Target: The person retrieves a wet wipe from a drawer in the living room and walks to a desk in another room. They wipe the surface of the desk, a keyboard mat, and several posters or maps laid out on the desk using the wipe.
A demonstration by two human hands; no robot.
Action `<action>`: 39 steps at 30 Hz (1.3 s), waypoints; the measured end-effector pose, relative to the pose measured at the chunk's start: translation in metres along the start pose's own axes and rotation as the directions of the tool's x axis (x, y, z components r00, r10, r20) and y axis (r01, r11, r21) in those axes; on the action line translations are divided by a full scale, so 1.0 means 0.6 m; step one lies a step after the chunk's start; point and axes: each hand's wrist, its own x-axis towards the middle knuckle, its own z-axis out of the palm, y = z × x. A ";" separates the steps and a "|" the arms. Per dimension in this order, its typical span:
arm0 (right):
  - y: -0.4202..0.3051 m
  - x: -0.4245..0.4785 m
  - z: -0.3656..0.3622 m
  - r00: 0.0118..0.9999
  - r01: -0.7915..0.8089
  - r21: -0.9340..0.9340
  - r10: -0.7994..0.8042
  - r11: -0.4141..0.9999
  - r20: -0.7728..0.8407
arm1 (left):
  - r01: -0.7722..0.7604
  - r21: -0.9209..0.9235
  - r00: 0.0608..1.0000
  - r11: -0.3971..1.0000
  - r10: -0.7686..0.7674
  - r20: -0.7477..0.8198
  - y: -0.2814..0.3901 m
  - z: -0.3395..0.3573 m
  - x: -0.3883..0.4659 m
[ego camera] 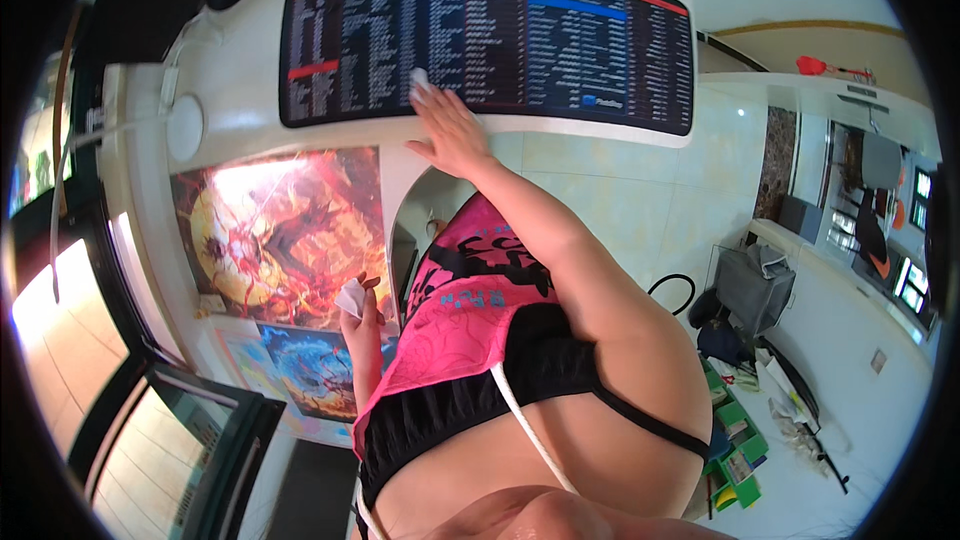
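Note:
My right hand (pixel 451 136) lies nearly flat at the front edge of a long black desk mat (pixel 499 45) printed with colored columns of small writing. Under its fingertips is a white wipe (pixel 418 78), pressed onto the mat and partly hidden by the fingers. Lower and to the left, my left hand (pixel 361 313) grips a crumpled white tissue (pixel 350 300) in bent fingers. It is held up in front of a mat with red and orange fantasy artwork (pixel 289 236). Whether the left hand touches that mat, I cannot tell.
A blue art print (pixel 311 367) lies beside the red one. A round white disc (pixel 185 127) sits on the white desk (pixel 225 82), left of the black mat. Dark-framed windows (pixel 112 390) line the left side. Rightward are a grey bin (pixel 754 289) and green crates (pixel 739 427).

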 end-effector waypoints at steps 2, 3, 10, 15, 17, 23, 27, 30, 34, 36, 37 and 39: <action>0.071 -0.033 -0.052 0.992 -0.123 -0.032 0.122 0.992 -0.037 | -0.043 0.014 0.999 0.999 0.043 0.012 0.038 0.027 0.029; 0.112 -0.050 -0.076 0.981 -0.186 -0.062 0.183 0.981 -0.059 | -0.065 0.019 0.998 0.998 0.064 0.018 0.057 0.039 0.044; 0.472 -0.172 -0.215 0.482 -0.864 -0.185 0.665 0.468 -0.570 | -0.095 0.030 0.994 0.995 0.093 0.061 0.119 0.087 0.089; 0.556 0.011 -0.204 0.545 -0.829 -0.253 0.623 0.498 -0.561 | -0.056 0.035 0.996 0.998 0.058 -0.062 0.117 0.076 0.082; 0.445 0.156 -0.174 0.654 -0.724 -0.067 0.653 0.686 -0.381 | -0.069 0.008 0.988 0.998 0.070 -0.136 0.114 0.067 0.071; 0.132 0.194 -0.051 0.998 0.035 0.249 -0.049 0.968 0.047 | -0.092 0.050 0.990 0.994 0.097 -0.106 0.145 0.082 0.085; 0.170 0.002 -0.123 0.984 0.017 0.203 -0.052 0.979 0.169 | -0.100 0.069 0.994 0.993 0.103 -0.027 0.164 0.097 0.124; 0.274 -0.066 -0.258 0.762 -0.644 0.051 0.635 0.763 0.127 | -0.081 0.057 0.996 0.995 0.083 -0.019 0.170 0.114 0.133; 0.537 -0.106 -0.259 0.506 -0.856 -0.240 0.643 0.458 -0.575 | -0.096 0.144 0.995 0.985 0.091 0.042 0.211 0.139 0.160; 0.614 -0.049 -0.271 0.492 -0.862 -0.232 0.638 0.450 -0.592 | -0.082 0.166 0.997 0.983 0.080 0.022 0.213 0.139 0.163; 0.646 -0.018 -0.275 0.479 -0.864 -0.190 0.645 0.466 -0.595 | -0.074 0.165 0.997 0.983 0.075 0.004 0.215 0.139 0.162; 0.705 0.044 -0.280 0.491 -0.857 -0.161 0.683 0.489 -0.540 | -0.050 0.167 0.998 0.985 0.057 -0.039 0.214 0.136 0.161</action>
